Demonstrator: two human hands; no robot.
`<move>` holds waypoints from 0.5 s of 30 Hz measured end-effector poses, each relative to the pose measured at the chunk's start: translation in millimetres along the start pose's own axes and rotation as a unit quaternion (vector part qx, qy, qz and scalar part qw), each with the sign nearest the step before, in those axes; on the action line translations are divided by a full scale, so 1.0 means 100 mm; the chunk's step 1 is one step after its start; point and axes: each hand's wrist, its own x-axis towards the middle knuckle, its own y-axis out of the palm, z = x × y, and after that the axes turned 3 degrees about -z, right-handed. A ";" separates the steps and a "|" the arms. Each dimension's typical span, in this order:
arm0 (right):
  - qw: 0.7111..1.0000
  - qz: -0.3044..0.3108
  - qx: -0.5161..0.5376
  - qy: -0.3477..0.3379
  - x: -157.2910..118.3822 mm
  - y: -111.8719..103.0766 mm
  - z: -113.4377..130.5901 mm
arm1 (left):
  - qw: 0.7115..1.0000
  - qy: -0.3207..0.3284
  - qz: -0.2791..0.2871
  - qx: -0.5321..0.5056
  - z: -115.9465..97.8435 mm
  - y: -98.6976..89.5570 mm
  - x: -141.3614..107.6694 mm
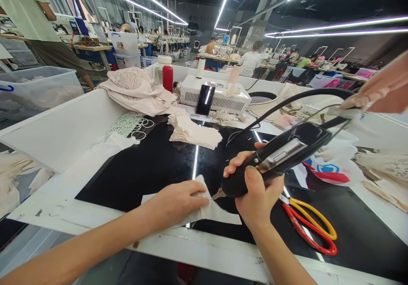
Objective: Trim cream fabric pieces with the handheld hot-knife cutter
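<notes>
Curled closed around the black handheld tool (280,155) with the right hand (259,191), with its pointed tip (219,194) angled down-left to the white fabric piece (219,212). Left of that grip, pressing on the same fabric with the left hand (181,200) (too hidden to tell if pinched). Underneath both, on the black mat (143,174). To the right of the grip, at the red-and-yellow scissors (314,225). Beyond it, up to the cream fabric stack (193,132), then the phone (205,100).
</notes>
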 end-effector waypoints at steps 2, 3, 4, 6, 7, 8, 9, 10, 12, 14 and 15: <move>1.000 -0.001 -0.012 0.001 -0.01 0.00 0.00 | 1.000 0.002 -0.003 0.000 0.00 0.00 0.00; 1.000 0.001 -0.015 0.003 -0.01 0.00 0.01 | 1.000 0.003 -0.004 0.000 0.00 0.00 -0.01; 1.000 0.001 -0.015 0.004 0.00 0.00 0.02 | 1.000 0.005 -0.005 0.000 0.01 0.00 -0.01; 1.000 -0.008 -0.006 0.005 0.02 -0.01 0.08 | 1.000 0.009 -0.005 0.000 0.01 -0.01 -0.01; 1.000 -0.018 -0.002 0.005 0.02 -0.02 0.12 | 1.000 0.010 -0.006 0.001 0.01 -0.02 -0.01; 1.000 -0.027 -0.001 0.004 0.03 -0.04 0.16 | 1.000 0.008 -0.008 0.002 0.01 -0.04 0.00; 0.999 -0.033 -0.003 0.003 0.03 -0.07 0.20 | 1.000 0.004 -0.012 0.002 0.00 -0.05 0.02; 0.999 -0.035 -0.007 0.001 0.02 -0.10 0.23 | 1.000 -0.001 -0.017 0.001 -0.02 -0.07 0.04; 0.999 -0.029 -0.019 -0.001 0.00 -0.17 0.28 | 1.000 -0.014 -0.026 -0.003 -0.07 -0.10 0.09; 0.999 -0.027 -0.030 -0.004 -0.04 -0.23 0.31 | 0.999 -0.021 -0.031 -0.011 -0.13 -0.12 0.14; 0.999 -0.027 -0.036 -0.005 -0.06 -0.26 0.32 | 0.999 -0.023 -0.031 -0.013 -0.17 -0.11 0.17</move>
